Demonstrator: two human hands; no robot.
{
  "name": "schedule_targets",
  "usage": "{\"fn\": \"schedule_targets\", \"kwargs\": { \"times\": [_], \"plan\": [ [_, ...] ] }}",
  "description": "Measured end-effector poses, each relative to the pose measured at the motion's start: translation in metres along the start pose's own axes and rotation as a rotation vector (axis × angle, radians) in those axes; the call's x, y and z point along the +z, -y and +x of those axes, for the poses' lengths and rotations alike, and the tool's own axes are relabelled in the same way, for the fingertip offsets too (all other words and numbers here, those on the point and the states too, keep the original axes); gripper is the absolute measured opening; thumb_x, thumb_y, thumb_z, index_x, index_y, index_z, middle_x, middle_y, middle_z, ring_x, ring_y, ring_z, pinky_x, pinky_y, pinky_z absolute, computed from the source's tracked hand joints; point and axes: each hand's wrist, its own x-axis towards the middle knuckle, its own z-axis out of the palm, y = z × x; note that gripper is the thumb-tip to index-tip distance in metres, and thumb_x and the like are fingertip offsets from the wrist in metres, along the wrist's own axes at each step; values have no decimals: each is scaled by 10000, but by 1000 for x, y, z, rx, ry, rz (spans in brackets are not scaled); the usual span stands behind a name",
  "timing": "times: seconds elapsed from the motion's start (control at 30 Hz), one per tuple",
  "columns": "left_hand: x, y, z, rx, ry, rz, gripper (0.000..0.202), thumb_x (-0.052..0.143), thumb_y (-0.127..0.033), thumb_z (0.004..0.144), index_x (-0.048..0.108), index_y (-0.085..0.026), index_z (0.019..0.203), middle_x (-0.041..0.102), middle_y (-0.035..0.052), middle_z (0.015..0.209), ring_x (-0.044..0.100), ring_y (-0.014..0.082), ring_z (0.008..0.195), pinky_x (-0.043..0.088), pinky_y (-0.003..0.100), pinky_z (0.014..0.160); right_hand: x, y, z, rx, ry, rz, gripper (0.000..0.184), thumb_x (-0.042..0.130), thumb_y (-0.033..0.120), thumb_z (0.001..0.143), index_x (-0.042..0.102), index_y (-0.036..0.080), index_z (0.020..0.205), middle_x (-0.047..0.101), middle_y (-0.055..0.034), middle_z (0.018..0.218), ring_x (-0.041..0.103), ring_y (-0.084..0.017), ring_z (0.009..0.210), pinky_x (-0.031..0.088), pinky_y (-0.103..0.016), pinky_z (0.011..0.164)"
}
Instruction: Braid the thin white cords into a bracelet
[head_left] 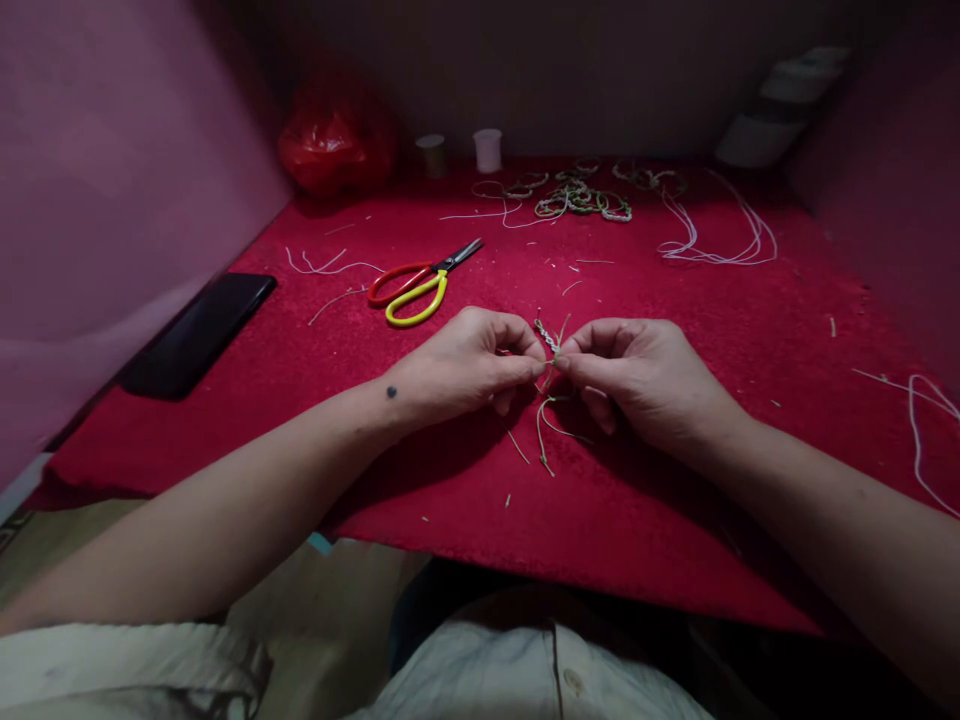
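My left hand [469, 362] and my right hand [637, 375] meet over the middle of a red cloth-covered table [675, 500]. Both pinch the same small braided cord piece [550, 345], thumb and forefinger pressed together on it. Its knotted end sticks up between the fingertips, and loose pale green strands hang down onto the cloth below. The other fingers of both hands are curled under.
Red and yellow handled scissors [418, 283] lie left of the hands. A dark phone [196, 332] rests at the left edge. Finished braided cords [581, 198], white strings [720, 240], two small cups [487, 150] and a red bag [334, 140] sit at the back.
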Motion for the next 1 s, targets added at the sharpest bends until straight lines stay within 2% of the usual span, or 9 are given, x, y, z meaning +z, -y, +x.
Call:
{"fn": "schedule_targets", "kwargs": {
  "times": [0.17,0.37,0.5,0.6,0.67,0.73,0.8,0.9,1.0],
  "plan": [
    [-6,1,-2,20,-140,-31,130,587,-24,763,625,-119,843,565,-35,516,468,36,395,352,139,390,-2,0,1,15,-4,-7,146,599,159,785,589,146,641,475,50,363,379,-46,280,254,-166,306],
    [1,3,-3,-27,69,-165,67,582,-134,809,642,-127,837,584,-12,484,503,75,357,368,171,358,-1,0,1,0,4,32,125,631,185,772,595,154,656,492,51,386,386,-53,287,262,-179,305],
    [2,5,-1,-33,59,-88,104,540,-150,836,629,-129,786,559,-16,455,480,74,346,362,178,365,-2,-1,1,-12,7,44,124,637,198,771,599,152,662,491,50,387,383,-52,291,259,-182,312],
    [-1,8,-1,67,-78,53,95,568,-162,825,654,-134,853,578,-11,520,502,79,416,379,191,422,-3,-1,1,-8,20,38,143,630,209,776,597,152,649,483,45,374,376,-54,293,247,-188,320],
    [-3,10,-1,228,-268,205,97,620,-152,782,667,-154,866,617,2,639,546,91,547,415,202,520,-4,-2,1,-7,23,47,146,631,216,775,598,152,647,486,40,375,379,-57,300,246,-193,329],
    [-4,12,-2,374,-387,344,71,642,-157,763,674,-167,826,640,13,748,565,106,679,432,216,628,-4,-2,2,-8,20,67,146,635,225,772,599,155,649,492,36,381,382,-60,306,246,-197,336],
    [-3,13,-3,422,-371,414,66,623,-170,780,674,-163,821,650,15,776,562,111,712,429,226,672,-5,-3,2,-8,18,92,153,639,236,772,596,157,648,488,37,383,378,-61,310,240,-200,340],
    [2,13,-3,374,-272,424,130,588,-170,800,666,-144,901,651,9,726,551,104,649,423,220,634,-4,-4,2,-7,26,129,158,645,247,769,593,158,650,479,42,386,371,-59,314,234,-200,339],
    [5,14,-3,329,-227,403,108,561,-160,811,664,-139,836,648,13,692,555,101,622,415,202,587,-4,-6,2,-18,52,171,163,654,278,768,598,159,673,487,45,403,373,-59,318,248,-199,337]
  ]
}}
